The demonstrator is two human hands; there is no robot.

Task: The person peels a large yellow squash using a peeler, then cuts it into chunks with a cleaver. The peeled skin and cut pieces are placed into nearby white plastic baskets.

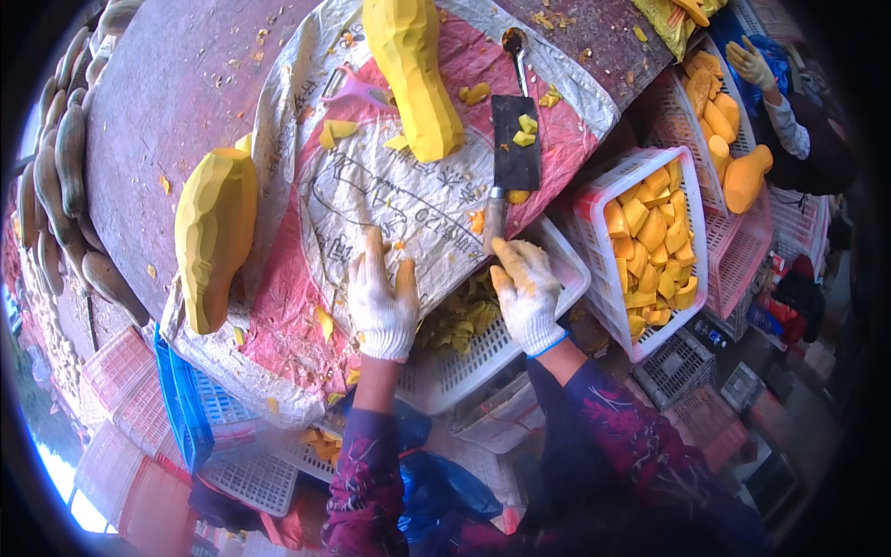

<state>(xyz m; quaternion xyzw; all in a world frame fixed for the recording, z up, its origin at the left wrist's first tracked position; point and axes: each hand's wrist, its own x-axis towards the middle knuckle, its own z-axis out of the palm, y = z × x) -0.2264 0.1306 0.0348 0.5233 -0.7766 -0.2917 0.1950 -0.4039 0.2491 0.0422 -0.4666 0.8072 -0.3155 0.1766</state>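
My left hand [384, 299], in a white knitted glove, rests with spread fingers on the printed woven sack [390, 188] and holds nothing. My right hand [525, 292], gloved too, is at the lower end of the wooden handle of a cleaver [515, 157]; whether its fingertips touch the handle is unclear. Beyond them lies a peeled yellow squash [418, 83], with a pink peeler [358, 92] partly under its left side. Another peeled squash [216, 237] lies at the sack's left edge. A metal spoon [518, 59] sits above the cleaver blade, which bears small yellow pieces.
A crate of cut orange chunks [583, 209] stands right of the table [150, 104]. A white crate [445, 383] with peelings is under the near edge. Unpeeled squashes [69, 153] are piled far left. Another person's gloved hand [750, 64] shows at upper right, beside crates.
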